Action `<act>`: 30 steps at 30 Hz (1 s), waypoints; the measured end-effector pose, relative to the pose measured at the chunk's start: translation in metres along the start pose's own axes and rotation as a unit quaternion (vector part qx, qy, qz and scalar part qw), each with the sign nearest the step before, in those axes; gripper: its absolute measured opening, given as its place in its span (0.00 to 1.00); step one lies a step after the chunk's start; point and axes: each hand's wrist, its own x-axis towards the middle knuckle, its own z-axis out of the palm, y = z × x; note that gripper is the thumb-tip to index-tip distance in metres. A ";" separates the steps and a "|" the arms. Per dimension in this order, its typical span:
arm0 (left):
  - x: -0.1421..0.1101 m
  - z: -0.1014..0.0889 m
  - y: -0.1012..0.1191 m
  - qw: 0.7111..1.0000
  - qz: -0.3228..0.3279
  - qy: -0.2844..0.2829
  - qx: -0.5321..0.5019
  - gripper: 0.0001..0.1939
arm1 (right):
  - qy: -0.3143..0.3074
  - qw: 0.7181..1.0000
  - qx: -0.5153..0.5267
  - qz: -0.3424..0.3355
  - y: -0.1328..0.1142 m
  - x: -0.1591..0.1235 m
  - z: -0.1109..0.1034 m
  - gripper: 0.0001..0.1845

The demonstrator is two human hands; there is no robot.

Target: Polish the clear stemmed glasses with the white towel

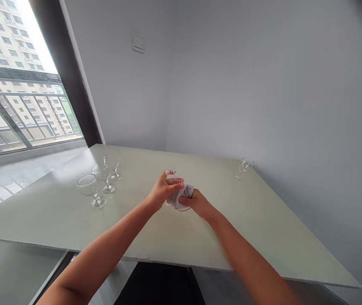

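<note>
Over the middle of the table, my left hand [162, 189] is wrapped round the bowl of a clear stemmed glass [176, 173]. My right hand [200, 204] grips a white cloth [174, 201], pressed against the lower part of that same glass. The stem is covered by cloth and fingers; just a bit of the foot's edge shows beneath. The glass appears tilted. To the left, three similar stemmed glasses stand upright in a slanting row: a near one [88, 190], a middle one [102, 173] and a far one [112, 162].
Another stemmed glass [243, 165] stands at the table's far right, close to the wall [279, 106]. The pale table [155, 241] has its front edge just before my body. A window with a railing [31, 108] is at the left, and a wall switch [138, 41] is above.
</note>
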 end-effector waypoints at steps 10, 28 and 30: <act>0.024 -0.012 -0.020 0.983 -0.087 0.073 -0.145 0.25 | 0.063 0.769 -0.586 -0.247 -0.008 -0.020 0.003 0.16; 0.035 -0.006 -0.010 0.961 0.039 -0.023 -0.273 0.12 | 0.198 0.954 0.222 -0.046 0.026 0.013 0.018 0.16; 0.038 -0.012 -0.005 0.965 0.081 0.006 -0.248 0.16 | 0.175 0.983 0.052 0.008 0.028 0.006 0.014 0.20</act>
